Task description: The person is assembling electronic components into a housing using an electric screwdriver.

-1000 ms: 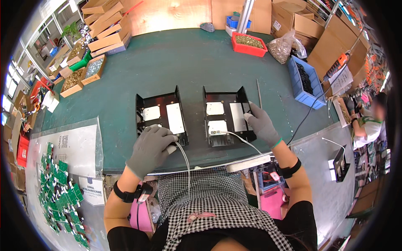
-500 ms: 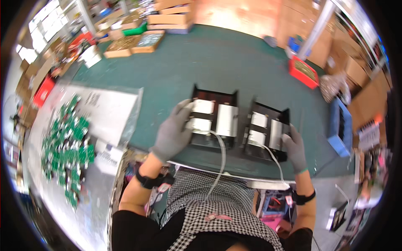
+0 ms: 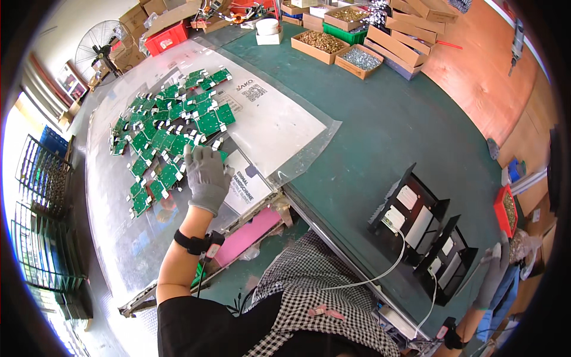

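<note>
My left hand (image 3: 205, 172), in a grey glove, reaches out to the left over a heap of small green circuit boards (image 3: 160, 137) spread on a clear plastic sheet (image 3: 279, 119). Its fingers are spread and rest on the boards at the heap's near edge. My right hand (image 3: 493, 271), also gloved, hangs at the far right beside the right one of two black open fixtures (image 3: 449, 259), fingers extended and holding nothing. The left fixture (image 3: 410, 214) stands next to it on the green table (image 3: 386, 119). A white cable (image 3: 380, 276) runs from each fixture towards me.
Cardboard boxes of screws (image 3: 321, 41) and metal parts (image 3: 360, 58) line the table's far edge. A red bin (image 3: 165, 37) and a fan (image 3: 98, 44) stand at the far left. Another red bin (image 3: 505, 208) sits right of the fixtures.
My head has turned left. My left hand left the left fixture and moved out to the green boards. My right hand stays beside the right fixture.
</note>
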A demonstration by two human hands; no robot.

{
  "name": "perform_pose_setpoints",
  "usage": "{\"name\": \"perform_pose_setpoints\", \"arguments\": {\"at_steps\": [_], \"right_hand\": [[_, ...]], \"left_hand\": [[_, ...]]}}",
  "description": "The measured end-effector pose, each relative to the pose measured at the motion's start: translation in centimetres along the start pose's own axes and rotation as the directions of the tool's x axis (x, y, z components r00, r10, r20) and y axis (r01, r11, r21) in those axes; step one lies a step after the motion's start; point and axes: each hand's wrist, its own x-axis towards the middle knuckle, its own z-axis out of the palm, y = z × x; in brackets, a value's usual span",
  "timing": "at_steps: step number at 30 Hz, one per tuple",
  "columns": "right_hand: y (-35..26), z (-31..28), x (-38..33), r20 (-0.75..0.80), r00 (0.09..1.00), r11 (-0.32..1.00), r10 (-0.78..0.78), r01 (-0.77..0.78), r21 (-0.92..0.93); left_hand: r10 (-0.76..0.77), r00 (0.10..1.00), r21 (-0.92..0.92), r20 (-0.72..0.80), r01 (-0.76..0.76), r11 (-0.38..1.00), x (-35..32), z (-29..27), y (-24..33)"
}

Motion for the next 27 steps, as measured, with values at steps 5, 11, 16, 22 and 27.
{"name": "perform_pose_setpoints", "arguments": {"at_steps": [5,11,16,22,27], "right_hand": [[-3.2,2.0,0.7,0.011,0.994,0.994,-0.106,0.106,0.015],[-7.4,4.3,-0.5,0.142,0.976,0.984,-0.168,0.157,0.087],[-10.6,5.3,-1.7,0.212,0.888,0.912,-0.408,0.408,0.047],[-18.5,10.5,-2.8,0.471,0.285,0.353,-0.835,0.933,0.062],[-17.2,12.3,-4.0,0.540,0.401,0.393,-0.740,0.909,-0.137]], "left_hand": [[0.017,0.996,0.160,0.084,-0.030,0.987,0.3,1.8,-1.2],[-0.001,1.000,0.110,-0.011,0.002,0.994,2.7,-3.3,-2.5],[-0.019,0.952,-0.642,0.307,0.222,0.734,5.3,-9.7,-2.4],[0.547,0.766,-0.930,0.339,0.187,0.315,7.7,-12.1,8.4],[0.836,0.507,-0.976,0.210,0.056,0.211,8.4,-13.6,20.3]]}}
